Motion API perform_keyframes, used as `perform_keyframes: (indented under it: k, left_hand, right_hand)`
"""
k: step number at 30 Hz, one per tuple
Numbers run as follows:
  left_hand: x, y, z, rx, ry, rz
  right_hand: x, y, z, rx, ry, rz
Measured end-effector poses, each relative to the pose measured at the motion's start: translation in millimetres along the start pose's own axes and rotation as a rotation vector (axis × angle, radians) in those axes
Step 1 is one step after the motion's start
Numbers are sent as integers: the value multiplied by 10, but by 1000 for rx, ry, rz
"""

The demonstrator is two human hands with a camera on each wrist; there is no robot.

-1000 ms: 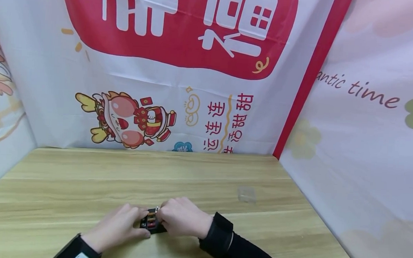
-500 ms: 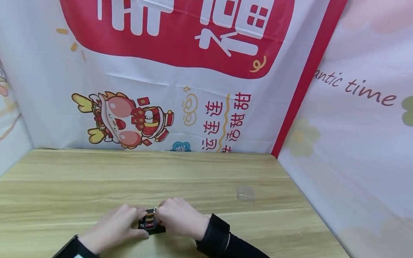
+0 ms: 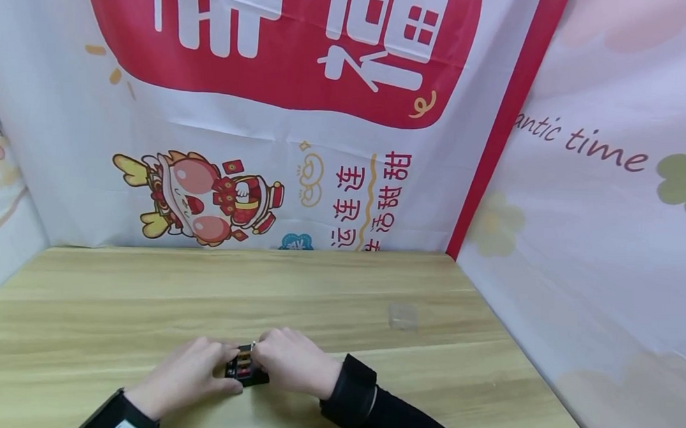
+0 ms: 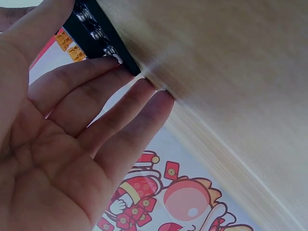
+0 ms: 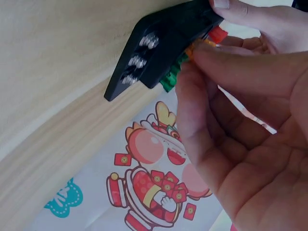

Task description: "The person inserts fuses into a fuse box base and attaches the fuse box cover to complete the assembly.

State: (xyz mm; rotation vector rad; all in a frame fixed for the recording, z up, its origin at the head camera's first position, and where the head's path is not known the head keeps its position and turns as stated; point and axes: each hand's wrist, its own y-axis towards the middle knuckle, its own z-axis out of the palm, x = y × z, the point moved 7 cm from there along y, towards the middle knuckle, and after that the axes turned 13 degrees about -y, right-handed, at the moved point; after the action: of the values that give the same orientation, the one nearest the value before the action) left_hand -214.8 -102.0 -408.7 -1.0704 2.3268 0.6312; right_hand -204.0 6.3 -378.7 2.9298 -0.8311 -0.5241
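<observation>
A small black fuse block (image 3: 257, 379) with a row of metal screw terminals lies on the table between both hands. My left hand (image 3: 182, 374) holds its left side between thumb and fingers. Over the block's right part is my right hand (image 3: 299, 364), thumb and index finger pinching an orange blade fuse (image 5: 189, 51) seated in it. A green fuse (image 5: 171, 77) and a red fuse (image 5: 218, 34) sit alongside in the right wrist view. Orange fuses (image 4: 76, 53) also show in the left wrist view. The pinching fingertips cover part of the row.
A clear plastic piece (image 3: 403, 316), perhaps a cover, lies farther back to the right on the wood-grain table (image 3: 213, 291). Printed cloth (image 3: 358, 131) hangs behind the table's back edge, and another sheet (image 3: 577, 250) stands along the right side.
The head view has shifted slightly, so everything appears a little farther left. Both hands keep their places on the fuse block, with no clear movement of the fuses.
</observation>
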Motion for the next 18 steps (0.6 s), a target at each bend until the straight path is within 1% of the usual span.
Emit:
perform_keyframes:
  k: [2, 5, 7, 10, 12, 14, 17, 18]
  left_hand:
    - [-5, -10, 12, -4, 15, 11]
    - [-15, -18, 26, 1, 18, 18]
    - [-26, -17, 18, 2, 17, 19]
    - [-37, -9, -13, -1, 21, 15]
    - [-35, -8, -28, 5, 14, 1]
    - [-24, -7, -29, 15, 12, -16]
    - [-4, 0, -11, 30, -1, -36]
    - [-1, 5, -6, 30, 1, -31]
  right_hand:
    - [-6, -7, 11, 21, 43, -6]
    - [-2, -10, 12, 34, 53, -13]
    - [3, -4, -2, 30, 37, -12]
    - [21, 12, -26, 14, -17, -15]
    - [32, 22, -35, 7, -49, -17]
    - [36, 26, -28, 6, -56, -20]
    - [4, 21, -9, 17, 4, -18]
    - [-12, 17, -4, 18, 25, -18]
